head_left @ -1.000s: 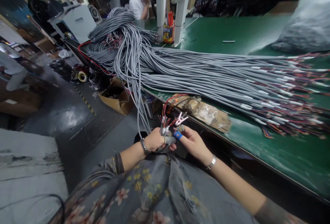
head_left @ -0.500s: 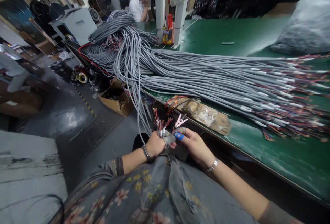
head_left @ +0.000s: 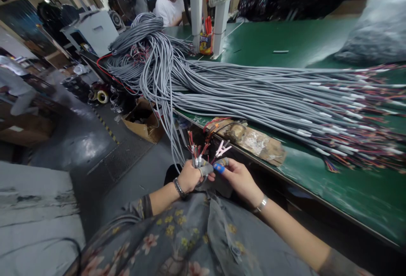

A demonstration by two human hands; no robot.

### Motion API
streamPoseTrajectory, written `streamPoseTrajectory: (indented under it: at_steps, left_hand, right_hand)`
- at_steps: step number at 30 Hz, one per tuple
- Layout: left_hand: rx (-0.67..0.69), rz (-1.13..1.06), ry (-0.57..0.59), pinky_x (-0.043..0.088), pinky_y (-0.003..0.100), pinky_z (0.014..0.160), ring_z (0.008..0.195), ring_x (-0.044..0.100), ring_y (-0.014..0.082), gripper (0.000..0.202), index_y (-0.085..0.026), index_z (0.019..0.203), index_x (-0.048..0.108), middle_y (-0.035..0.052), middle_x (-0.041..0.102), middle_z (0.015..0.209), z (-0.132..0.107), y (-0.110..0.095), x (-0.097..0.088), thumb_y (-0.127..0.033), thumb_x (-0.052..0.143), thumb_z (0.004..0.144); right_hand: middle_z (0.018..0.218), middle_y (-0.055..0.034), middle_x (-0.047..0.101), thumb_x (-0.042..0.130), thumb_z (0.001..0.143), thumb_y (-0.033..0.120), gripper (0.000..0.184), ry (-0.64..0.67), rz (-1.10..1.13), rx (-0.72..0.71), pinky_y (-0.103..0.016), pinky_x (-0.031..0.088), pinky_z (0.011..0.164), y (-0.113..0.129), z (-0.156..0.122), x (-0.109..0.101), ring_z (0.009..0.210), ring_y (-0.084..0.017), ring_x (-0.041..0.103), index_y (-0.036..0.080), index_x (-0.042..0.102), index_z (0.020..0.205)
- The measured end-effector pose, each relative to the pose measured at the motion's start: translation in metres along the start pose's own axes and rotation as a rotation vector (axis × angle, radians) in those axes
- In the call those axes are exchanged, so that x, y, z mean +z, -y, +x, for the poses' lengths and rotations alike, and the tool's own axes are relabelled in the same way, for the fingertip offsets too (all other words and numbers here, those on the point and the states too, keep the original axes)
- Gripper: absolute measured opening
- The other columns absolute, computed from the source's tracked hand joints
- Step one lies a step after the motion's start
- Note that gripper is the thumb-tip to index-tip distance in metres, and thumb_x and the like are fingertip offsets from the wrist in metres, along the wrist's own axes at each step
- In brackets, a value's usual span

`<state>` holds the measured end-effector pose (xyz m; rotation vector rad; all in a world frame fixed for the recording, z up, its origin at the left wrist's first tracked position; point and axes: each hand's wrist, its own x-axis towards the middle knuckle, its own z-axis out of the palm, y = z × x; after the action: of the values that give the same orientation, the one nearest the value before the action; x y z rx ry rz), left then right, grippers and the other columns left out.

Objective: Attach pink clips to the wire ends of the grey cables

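My left hand (head_left: 189,177) is closed around the ends of several grey cables (head_left: 173,140), whose red and dark stripped wires (head_left: 195,147) stick up above my fist. My right hand (head_left: 238,177) is right beside it, fingers pinched on a small pink piece (head_left: 222,149) and touching the cable ends; its fingertips wear blue and grey tape (head_left: 218,168). Both hands are above my lap, just in front of the green table's edge (head_left: 304,187).
A huge bundle of grey cables (head_left: 253,94) lies across the green table and drapes off its left end. A worn brown block (head_left: 253,140) sits at the table edge. A cardboard box (head_left: 142,119) stands on the floor. A person in white (head_left: 169,5) sits at the far end.
The cable ends in my left hand have shifted a little left and up. My right hand stays pinched beside them; the view has drifted slightly.
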<state>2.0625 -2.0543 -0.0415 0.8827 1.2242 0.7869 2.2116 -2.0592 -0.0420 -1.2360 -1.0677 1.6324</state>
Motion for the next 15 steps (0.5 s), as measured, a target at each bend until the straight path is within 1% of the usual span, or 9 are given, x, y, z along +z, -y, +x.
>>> streamPoseTrajectory:
  at_steps: [2,4,6,9,13,15]
  left_hand:
    - [0.035,-0.022,-0.046,0.024,0.019,0.038,0.041,0.051,0.0099,0.047,-0.014,0.058,0.059,0.0046,0.06,0.048,0.001,0.002,0.001,-0.058,0.075,0.054]
    - [0.063,-0.025,-0.082,0.023,0.02,0.038,0.038,0.044,0.0072,0.045,-0.015,0.053,0.057,0.003,0.058,0.045,0.001,0.003,0.001,-0.057,0.074,0.057]
    - [0.066,-0.021,-0.103,0.023,0.02,0.038,0.037,0.042,0.0065,0.044,-0.015,0.051,0.057,0.0022,0.057,0.044,0.001,0.003,0.001,-0.056,0.074,0.056]
    - [0.048,0.007,-0.079,0.026,0.02,0.039,0.039,0.047,0.0084,0.045,-0.015,0.052,0.058,0.0036,0.059,0.046,-0.001,0.002,0.0,-0.057,0.074,0.055]
    - [0.066,0.055,-0.026,0.028,0.02,0.041,0.043,0.052,0.0108,0.049,-0.014,0.052,0.06,0.0058,0.061,0.047,-0.005,0.0,-0.001,-0.06,0.074,0.057]
    - [0.055,0.079,-0.007,0.029,0.021,0.041,0.041,0.05,0.0104,0.05,-0.014,0.05,0.059,0.0059,0.06,0.047,-0.006,-0.001,0.0,-0.061,0.074,0.058]
  right_hand:
    - [0.063,-0.0022,0.063,0.078,0.051,0.067,0.053,-0.017,-0.027,-0.03,-0.03,0.047,0.06,-0.002,-0.001,0.0,0.059,-0.015,0.054,0.019,0.057,0.064]
    - [0.066,-0.0032,0.064,0.078,0.053,0.064,0.05,0.007,-0.063,-0.058,-0.031,0.048,0.063,-0.004,-0.003,0.0,0.062,-0.016,0.055,0.02,0.058,0.065]
    - [0.067,-0.0039,0.066,0.077,0.056,0.062,0.048,0.038,-0.089,-0.07,-0.032,0.048,0.064,-0.005,-0.005,0.0,0.065,-0.018,0.057,0.02,0.059,0.067]
    - [0.067,-0.0033,0.065,0.075,0.058,0.062,0.047,0.065,-0.095,-0.059,-0.031,0.047,0.063,-0.005,-0.006,-0.003,0.064,-0.017,0.055,0.019,0.059,0.066]
    - [0.067,-0.0017,0.062,0.073,0.059,0.065,0.049,0.046,-0.052,-0.06,-0.03,0.046,0.062,0.003,-0.004,-0.006,0.062,-0.015,0.054,0.019,0.059,0.072]
    - [0.066,-0.0013,0.062,0.072,0.062,0.065,0.05,0.113,0.014,-0.032,-0.03,0.047,0.062,0.007,-0.002,-0.004,0.062,-0.016,0.056,0.02,0.058,0.078]
